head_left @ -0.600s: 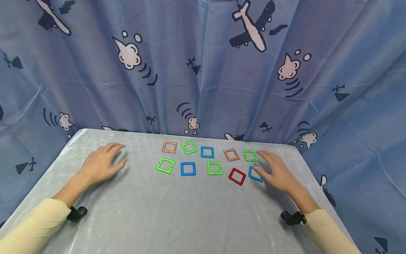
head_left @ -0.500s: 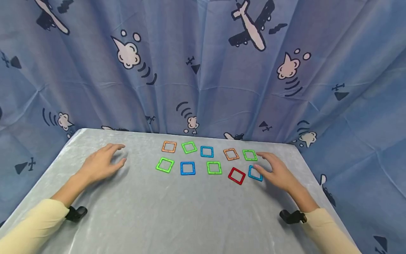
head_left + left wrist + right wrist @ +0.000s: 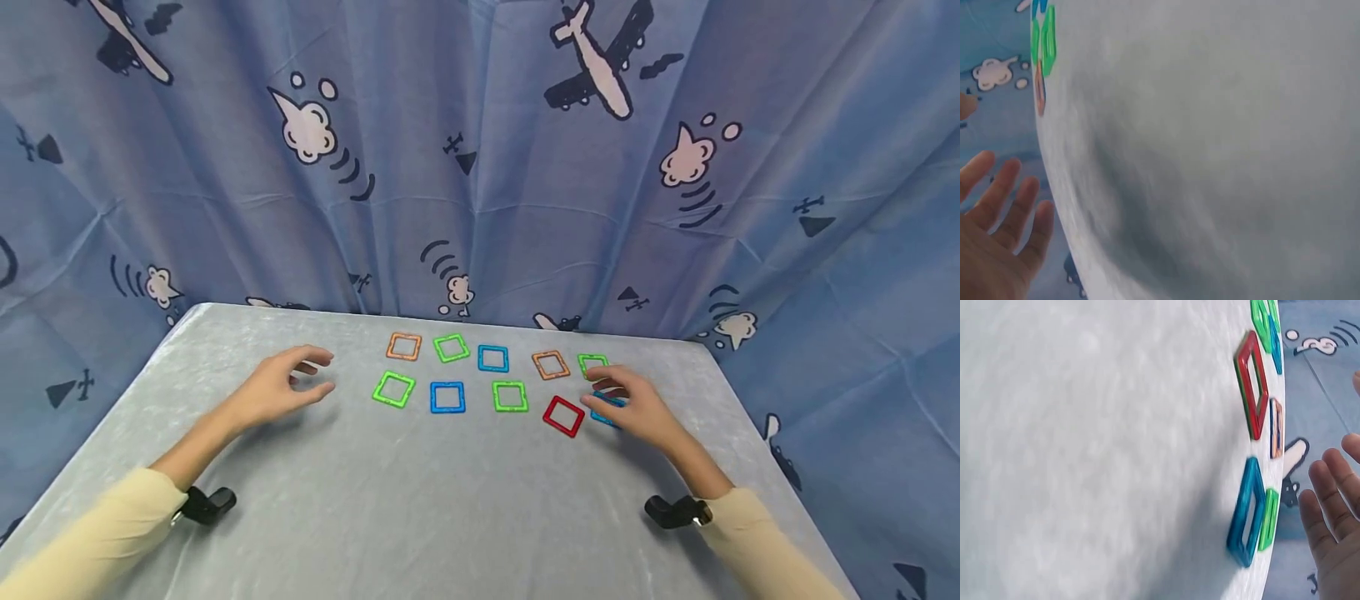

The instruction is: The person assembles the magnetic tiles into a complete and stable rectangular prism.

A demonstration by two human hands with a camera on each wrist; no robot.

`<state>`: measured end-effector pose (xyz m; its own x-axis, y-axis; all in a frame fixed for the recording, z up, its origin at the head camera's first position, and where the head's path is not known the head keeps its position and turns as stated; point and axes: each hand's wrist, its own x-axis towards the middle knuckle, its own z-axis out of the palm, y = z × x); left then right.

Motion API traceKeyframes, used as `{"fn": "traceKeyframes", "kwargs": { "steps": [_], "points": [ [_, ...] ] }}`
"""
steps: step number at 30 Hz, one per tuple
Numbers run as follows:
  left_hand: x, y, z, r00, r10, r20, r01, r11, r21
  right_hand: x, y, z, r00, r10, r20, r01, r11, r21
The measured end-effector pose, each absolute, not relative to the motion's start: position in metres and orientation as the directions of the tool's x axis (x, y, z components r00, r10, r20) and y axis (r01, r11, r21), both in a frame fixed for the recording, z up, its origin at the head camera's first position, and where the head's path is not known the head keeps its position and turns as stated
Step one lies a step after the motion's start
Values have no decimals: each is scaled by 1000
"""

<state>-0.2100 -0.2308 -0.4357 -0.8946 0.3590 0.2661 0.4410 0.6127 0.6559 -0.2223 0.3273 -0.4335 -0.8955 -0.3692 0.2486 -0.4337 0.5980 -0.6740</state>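
Several square plastic frames, hollow in the middle, lie flat in two loose rows at the table's far side. My right hand (image 3: pixel 637 408) hovers above the rightmost blue frame (image 3: pixel 1246 515) and partly hides it in the head view. Near its fingertips are a green frame (image 3: pixel 592 360) and a red frame (image 3: pixel 564 417). Nothing is in its grasp; the fingers curve loosely. My left hand (image 3: pixel 281 387) holds nothing, with thumb and fingers spread apart, left of a green frame (image 3: pixel 393 389) and an orange frame (image 3: pixel 404 347).
Two more blue frames (image 3: pixel 447 397), two green frames (image 3: pixel 510 397) and an orange frame (image 3: pixel 551 365) lie between the hands. A pale grey cloth covers the table (image 3: pixel 420 508). Behind it hangs a blue curtain (image 3: pixel 405 167) printed with planes.
My left hand has moved right, closer to the frames. The right hand has shifted slightly left, and its fingers now cover more of the blue and green frames there. The frames stay put.
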Motion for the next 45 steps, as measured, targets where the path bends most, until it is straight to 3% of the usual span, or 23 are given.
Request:
{"fn": "traceKeyframes", "kwargs": {
  "steps": [13, 20, 24, 33, 45],
  "points": [
    [-216, -195, -451, -869, 407, 280, 472, 519, 713, -206, 281, -410, -855, -462, 236, -481, 532, -697],
    [-220, -181, -458, -854, 428, 297, 496, 493, 715, -230, 289, -450, -825, -498, 266, -529, 519, -671],
    [-221, -175, -459, -844, 441, 305, 509, 477, 717, -231, 281, -450, -824, -509, 249, -522, 512, -682],
    [-229, -150, -465, -793, 500, 348, 588, 481, 650, -235, 270, -452, -826, -520, 215, -520, 557, -648],
    [-237, -121, -464, -812, 503, 295, 571, 581, 581, -242, 262, -451, -819, -549, 166, -513, 572, -640]
  ]
}}
